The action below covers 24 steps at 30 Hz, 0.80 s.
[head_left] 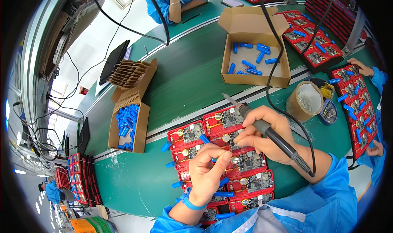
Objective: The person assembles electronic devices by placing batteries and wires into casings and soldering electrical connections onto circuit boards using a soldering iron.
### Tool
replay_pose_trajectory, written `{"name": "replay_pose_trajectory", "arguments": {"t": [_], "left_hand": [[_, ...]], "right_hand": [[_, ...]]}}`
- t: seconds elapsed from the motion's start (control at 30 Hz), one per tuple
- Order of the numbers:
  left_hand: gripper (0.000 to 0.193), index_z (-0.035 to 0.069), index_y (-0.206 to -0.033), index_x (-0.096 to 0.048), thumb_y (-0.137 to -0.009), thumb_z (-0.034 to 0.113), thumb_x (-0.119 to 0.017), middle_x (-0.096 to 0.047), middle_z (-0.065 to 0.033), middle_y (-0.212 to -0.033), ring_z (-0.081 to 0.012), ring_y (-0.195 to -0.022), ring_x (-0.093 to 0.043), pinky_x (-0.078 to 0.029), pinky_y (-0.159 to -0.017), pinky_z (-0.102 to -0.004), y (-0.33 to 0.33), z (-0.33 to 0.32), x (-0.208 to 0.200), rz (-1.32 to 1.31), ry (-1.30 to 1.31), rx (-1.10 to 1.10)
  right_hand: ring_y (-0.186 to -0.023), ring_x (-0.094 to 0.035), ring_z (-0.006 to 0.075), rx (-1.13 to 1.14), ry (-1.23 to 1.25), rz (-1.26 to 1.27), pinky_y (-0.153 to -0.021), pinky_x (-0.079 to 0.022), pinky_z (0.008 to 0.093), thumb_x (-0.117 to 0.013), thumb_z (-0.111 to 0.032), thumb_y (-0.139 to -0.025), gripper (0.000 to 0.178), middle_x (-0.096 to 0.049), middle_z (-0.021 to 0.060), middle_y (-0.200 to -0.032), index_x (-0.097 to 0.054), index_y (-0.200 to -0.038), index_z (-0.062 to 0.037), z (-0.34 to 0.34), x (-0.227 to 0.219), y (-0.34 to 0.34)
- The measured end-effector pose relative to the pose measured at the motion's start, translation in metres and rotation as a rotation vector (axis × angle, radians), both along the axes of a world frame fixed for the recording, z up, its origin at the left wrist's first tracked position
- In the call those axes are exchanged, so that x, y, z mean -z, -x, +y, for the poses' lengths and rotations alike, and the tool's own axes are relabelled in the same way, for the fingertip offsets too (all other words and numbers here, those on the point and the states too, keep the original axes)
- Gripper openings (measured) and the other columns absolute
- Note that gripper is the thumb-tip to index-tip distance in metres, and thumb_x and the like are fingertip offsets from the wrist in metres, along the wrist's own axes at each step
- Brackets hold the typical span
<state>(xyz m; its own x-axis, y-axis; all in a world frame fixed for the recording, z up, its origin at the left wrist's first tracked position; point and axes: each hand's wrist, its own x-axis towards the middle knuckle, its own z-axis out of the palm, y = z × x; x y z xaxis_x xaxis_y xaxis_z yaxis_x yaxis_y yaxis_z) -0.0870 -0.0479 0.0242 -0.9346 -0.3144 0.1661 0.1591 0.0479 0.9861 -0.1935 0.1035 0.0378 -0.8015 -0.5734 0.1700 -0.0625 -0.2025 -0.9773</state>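
Observation:
My right hand (262, 142) grips a soldering iron (283, 143), its metal tip raised toward the upper left, clear of the boards. Beside it my left hand (206, 167), a blue band at its wrist, is closed in a pinch; whatever lies between thumb and forefinger is too small to make out. Under both hands are red trays (271, 186) with green-grey circuit boards (249, 161), each bearing a round gold part. Blue cylinders (224, 194) lie along and between the trays. My hands hide some of the boards.
Cardboard boxes of blue cylinders stand at left (141, 128) and far right (257, 78). A brown tub (305, 101) and a small blue container (328, 112) sit right. The iron's cable (270, 75) hangs down. Co-workers' hands (361, 67) reach red trays at right; another person sits opposite.

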Motion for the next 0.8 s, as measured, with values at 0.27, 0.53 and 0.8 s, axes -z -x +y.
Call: {"name": "replay_pose_trajectory", "arguments": {"t": [0.27,0.53,0.8], "left_hand": [[0.005,0.005,-0.075,-0.065,-0.076,0.005,-0.07,-0.061,-0.0031,-0.072,-0.0146,-0.069,-0.054,-0.039,-0.069,-0.0292,-0.004,-0.002,0.003,-0.07,0.243,-0.01],[0.003,0.0,-0.08,-0.066,-0.082,0.002,-0.065,-0.058,-0.003,-0.077,-0.0095,-0.071,-0.052,-0.041,-0.063,-0.0244,-0.004,-0.003,-0.006,-0.174,-0.114,0.144],[0.003,-0.001,-0.074,-0.065,-0.077,-0.002,-0.066,-0.059,-0.0043,-0.075,-0.0098,-0.069,-0.05,-0.039,-0.065,-0.0241,-0.014,-0.016,-0.003,-0.183,-0.254,-0.037]], "right_hand": [[-0.066,-0.062,0.0058,-0.158,-0.053,0.164,-0.05,-0.045,0.0176,-0.069,0.0,-0.078,0.028,-0.068,0.0087,-0.08,-0.049,-0.096,-0.0053,0.001,0.008,0.002],[-0.067,-0.064,0.0201,-0.105,-0.07,0.563,-0.059,-0.05,0.0274,-0.067,-0.003,-0.078,0.021,-0.063,0.0074,-0.075,-0.055,-0.095,-0.0062,0.014,-0.007,-0.005],[-0.059,-0.062,0.0232,0.077,-0.146,0.718,-0.052,-0.049,0.0287,-0.068,0.001,-0.072,0.022,-0.061,0.0066,-0.068,-0.057,-0.089,-0.0062,0.051,-0.007,0.003]]}}
